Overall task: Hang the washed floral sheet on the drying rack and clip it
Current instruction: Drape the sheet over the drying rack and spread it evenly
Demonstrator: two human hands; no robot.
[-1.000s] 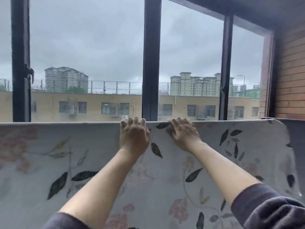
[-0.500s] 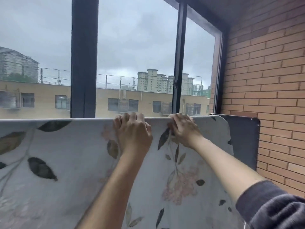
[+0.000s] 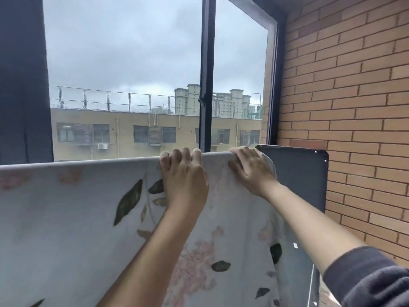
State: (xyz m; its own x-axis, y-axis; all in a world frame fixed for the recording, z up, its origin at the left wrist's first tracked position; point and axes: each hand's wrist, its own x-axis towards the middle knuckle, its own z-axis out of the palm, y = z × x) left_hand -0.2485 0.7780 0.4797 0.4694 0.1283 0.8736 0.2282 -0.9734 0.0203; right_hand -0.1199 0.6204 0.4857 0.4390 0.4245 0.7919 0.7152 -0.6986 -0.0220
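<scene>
The pale floral sheet (image 3: 73, 218), printed with dark leaves and faded pink flowers, hangs over a horizontal bar that it hides completely. My left hand (image 3: 183, 180) grips the sheet's top fold with its fingers curled over the bar. My right hand (image 3: 250, 171) holds the top fold close to the sheet's right edge, where the cloth curls down. The two hands are a short gap apart. No clips are in view.
A dark grey panel (image 3: 303, 178) stands right behind the sheet's right end. A brick wall (image 3: 354, 107) closes the right side. Beyond the bar is a window with dark frames (image 3: 207, 74) and buildings outside.
The view has swung right along the sheet. Both hands have slid rightward along the top fold, and my right hand now sits near the sheet's right edge.
</scene>
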